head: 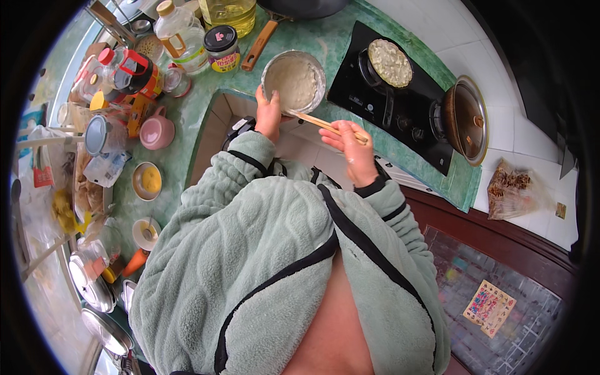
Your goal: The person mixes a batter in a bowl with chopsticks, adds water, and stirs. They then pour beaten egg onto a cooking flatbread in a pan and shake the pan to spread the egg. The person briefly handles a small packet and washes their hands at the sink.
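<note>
My left hand (pixel 268 112) grips the near rim of a metal bowl (pixel 320 77), thumb over the edge. Thick pale batter (pixel 296 84) coats the inside of the bowl. In my right hand (pixel 352 147) is a pair of wooden chopsticks (pixel 323 123), their tips at the bowl's near rim. To the right, on a black gas hob (pixel 361 103), a small frying pan (pixel 388 108) holds a round, lumpy, pale pancake (pixel 390 63). A lidded wok (pixel 457 122) sits on the other burner.
A larger pan's wooden handle (pixel 260 44) lies behind the bowl. Oil (pixel 236 16), a black-lidded jar (pixel 221 49) and a soy sauce bottle (pixel 136 75) crowd the back left. At left stand a pink mug (pixel 157 129), a bowl of yellow liquid (pixel 147 182) and a carrot (pixel 136 261).
</note>
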### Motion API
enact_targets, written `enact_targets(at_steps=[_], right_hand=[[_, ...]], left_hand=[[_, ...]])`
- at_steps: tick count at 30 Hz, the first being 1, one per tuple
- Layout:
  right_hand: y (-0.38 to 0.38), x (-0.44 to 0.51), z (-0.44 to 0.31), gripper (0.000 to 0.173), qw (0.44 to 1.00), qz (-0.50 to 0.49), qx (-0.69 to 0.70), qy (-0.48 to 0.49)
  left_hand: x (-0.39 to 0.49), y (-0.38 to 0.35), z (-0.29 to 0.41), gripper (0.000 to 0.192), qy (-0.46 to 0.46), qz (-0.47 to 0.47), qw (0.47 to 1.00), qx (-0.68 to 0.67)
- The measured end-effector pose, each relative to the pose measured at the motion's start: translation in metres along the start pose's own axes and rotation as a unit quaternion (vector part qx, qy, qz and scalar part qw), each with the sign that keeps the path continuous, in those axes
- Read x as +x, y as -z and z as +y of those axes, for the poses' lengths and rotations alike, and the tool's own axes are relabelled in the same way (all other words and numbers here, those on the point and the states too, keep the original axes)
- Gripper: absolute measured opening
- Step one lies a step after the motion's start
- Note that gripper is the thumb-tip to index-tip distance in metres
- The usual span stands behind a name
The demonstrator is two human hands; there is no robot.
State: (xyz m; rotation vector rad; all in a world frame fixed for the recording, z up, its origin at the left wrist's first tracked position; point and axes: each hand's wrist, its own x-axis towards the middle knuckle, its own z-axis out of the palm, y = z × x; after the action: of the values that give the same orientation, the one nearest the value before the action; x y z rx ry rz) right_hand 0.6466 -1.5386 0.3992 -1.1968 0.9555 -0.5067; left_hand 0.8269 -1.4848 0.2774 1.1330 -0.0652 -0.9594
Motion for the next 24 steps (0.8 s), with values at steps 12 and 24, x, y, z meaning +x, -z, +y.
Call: enact_targets(at_steps=[12,24], right_hand=[[0.007,0.071,-0.007,0.012,0.952,-0.142,-0.166,0.215],[-0.001,0.071,-0.033,0.021,0.94,-0.285,-0.162,0.09]], left_hand=[[-0.003,0.009,0.011,0.049,0.109,-0.097,0.989,0.037],[-0.008,0.04,0.014,0.046,0.213,-0.128,0.968,-0.028]])
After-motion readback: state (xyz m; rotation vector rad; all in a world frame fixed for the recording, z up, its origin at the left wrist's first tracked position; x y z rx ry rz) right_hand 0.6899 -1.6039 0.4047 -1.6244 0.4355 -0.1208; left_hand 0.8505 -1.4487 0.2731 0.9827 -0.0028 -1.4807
